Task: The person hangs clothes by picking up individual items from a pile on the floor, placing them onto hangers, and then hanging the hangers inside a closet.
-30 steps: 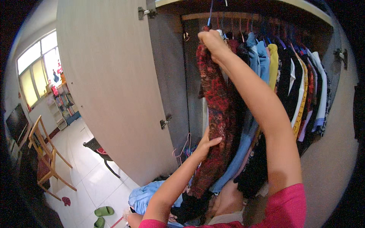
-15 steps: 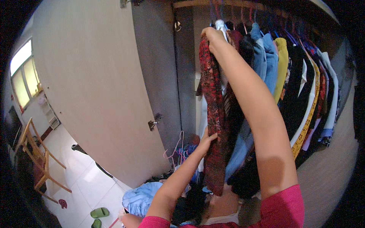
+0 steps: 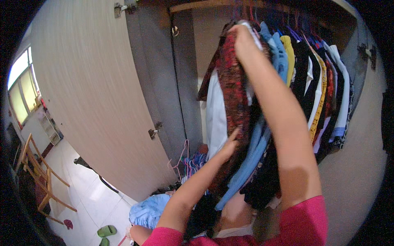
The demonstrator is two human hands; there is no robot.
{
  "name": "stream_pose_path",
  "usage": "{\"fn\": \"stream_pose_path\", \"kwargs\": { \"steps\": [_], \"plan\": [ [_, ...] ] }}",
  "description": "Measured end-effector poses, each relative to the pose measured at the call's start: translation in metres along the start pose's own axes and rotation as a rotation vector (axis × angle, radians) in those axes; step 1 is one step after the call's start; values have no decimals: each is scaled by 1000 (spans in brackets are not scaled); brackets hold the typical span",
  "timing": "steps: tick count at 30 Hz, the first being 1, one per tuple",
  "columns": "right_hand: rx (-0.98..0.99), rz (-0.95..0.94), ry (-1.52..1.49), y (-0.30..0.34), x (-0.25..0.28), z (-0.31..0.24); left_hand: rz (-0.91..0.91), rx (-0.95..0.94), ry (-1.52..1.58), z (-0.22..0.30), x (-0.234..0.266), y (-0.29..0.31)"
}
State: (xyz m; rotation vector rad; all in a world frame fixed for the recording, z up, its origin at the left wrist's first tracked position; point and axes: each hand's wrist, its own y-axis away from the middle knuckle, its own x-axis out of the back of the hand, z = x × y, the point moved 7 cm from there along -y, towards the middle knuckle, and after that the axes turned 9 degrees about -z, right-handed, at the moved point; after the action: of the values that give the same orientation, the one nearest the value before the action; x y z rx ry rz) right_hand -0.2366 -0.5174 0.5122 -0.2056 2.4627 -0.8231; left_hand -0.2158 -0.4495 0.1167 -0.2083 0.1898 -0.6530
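Clasped around its top, the right hand (image 3: 245,41) holds a dark red patterned garment (image 3: 230,82) near the left end of the wardrobe (image 3: 150,61)'s hanging row, not yet released. Light blue cloth (image 3: 150,210) lies unhung below the open door (image 3: 94,90)'s lower corner. Blur and cloth hide the garment's hook; whether the left hand (image 3: 230,148) grips or merely steadies, I cannot tell.

The red-and-black garment (image 3: 233,88) at upper centre is matt cloth with a rough-looking surface. The door (image 3: 90,102) at left has a smooth, matt wood-grain finish, and its lower hinge (image 3: 153,133) is shiny metal. At lower left, pale floor tiles (image 3: 95,193) look glossy; the chair (image 3: 49,182) frame is smooth wood.
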Motion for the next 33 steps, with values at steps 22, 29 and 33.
{"fn": "stream_pose_path", "kwargs": {
  "steps": [22,29,33],
  "plan": [
    [998,-283,2022,225,-63,8,427,256,-557,-109,-21,48],
    [-35,-822,2422,286,163,279,272,142,-486,-171,-38,111],
    [-321,-1084,2623,327,258,305,225,461,-528,-178,-21,206]
  ]
}}
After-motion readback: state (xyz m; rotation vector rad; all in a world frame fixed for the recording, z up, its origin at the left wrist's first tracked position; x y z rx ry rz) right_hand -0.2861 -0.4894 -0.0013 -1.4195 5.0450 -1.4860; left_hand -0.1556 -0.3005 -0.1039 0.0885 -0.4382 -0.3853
